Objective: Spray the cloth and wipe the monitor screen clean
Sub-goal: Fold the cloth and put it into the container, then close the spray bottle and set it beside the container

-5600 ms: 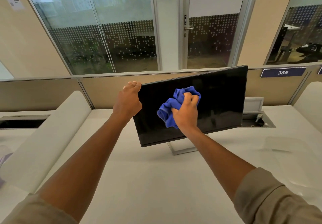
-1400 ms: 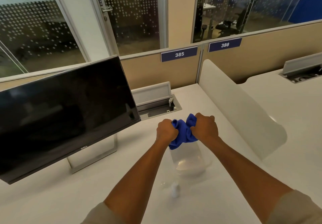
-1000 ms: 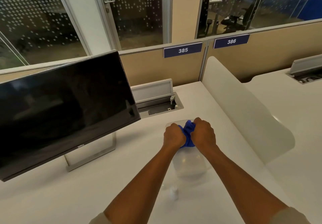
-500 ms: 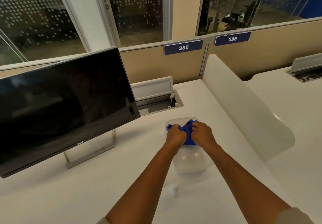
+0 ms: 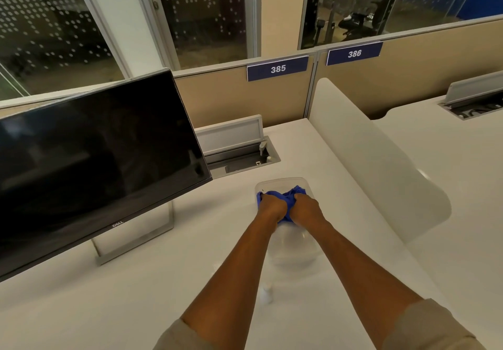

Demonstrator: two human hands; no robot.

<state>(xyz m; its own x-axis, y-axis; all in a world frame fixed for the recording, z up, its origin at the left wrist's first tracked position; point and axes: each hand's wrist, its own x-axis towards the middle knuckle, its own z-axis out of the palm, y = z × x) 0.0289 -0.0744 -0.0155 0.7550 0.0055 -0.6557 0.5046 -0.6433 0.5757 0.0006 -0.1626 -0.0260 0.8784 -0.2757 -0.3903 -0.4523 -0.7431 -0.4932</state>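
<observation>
Both hands are bunched on the blue cloth (image 5: pixel 288 200): the left hand (image 5: pixel 272 208) and the right hand (image 5: pixel 306 209) each have their fingers curled tight into a fist round a wad of it, knuckles nearly touching, with the fabric squeezed between and spilling out beyond the fingers. They hold it low inside a clear plastic container (image 5: pixel 283 183), whose far rim shows just past the fingertips.

Judging by this, the wiping stroke is not under way; the step in hand looks like gathering or stowing the cloth in the tub, either to finish or to ready it for another spray. A small white spray bottle (image 5: pixel 266 294) stands nearer the body than the fingers, beside the left forearm. If more wiping is wanted, the next move calls for one hand to release the cloth, reach back for the bottle and wet the fabric, then carry it out to the left.

The monitor (image 5: pixel 92 164) stands well apart to the left of the fingers, dark screen tilted, on a silver frame stand. The white bench (image 5: pixel 136 308) carries all of it, with an open cable hatch (image 5: pixel 239 156) beyond the fingers and a curved white divider (image 5: pixel 381 164) to their right. Behind runs a beige partition with plates 385 and 386, then dotted glass walls.
</observation>
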